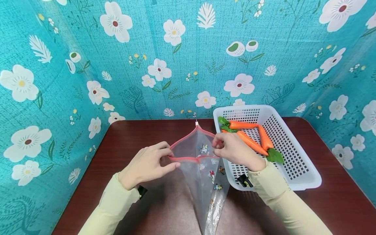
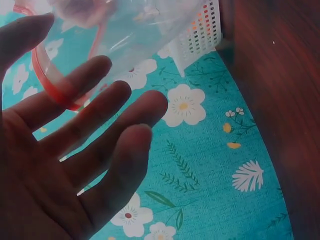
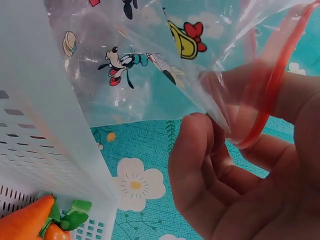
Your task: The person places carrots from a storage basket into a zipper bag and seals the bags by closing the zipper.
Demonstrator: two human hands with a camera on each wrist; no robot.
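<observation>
A clear plastic zip bag [image 1: 205, 182] with a red zip rim and printed cartoon figures hangs mouth-up in the middle of the head view, its mouth spread wide. At the left corner of the mouth, my left hand [image 1: 149, 163] touches the rim with extended fingers, the thumb standing apart. In the left wrist view the red rim loops round a finger of that left hand [image 2: 85, 145]. My right hand [image 1: 235, 150] pinches the bag's right edge. Up close in the right wrist view, the bent fingers of the right hand [image 3: 240, 175] hold the film at the rim.
On the right stands a white perforated basket [image 1: 293, 143] with several orange carrots [image 1: 249, 142] with green tops in it. The dark brown table [image 1: 132, 137] meets a blue flowered cloth [image 1: 176, 75] at its back and sides.
</observation>
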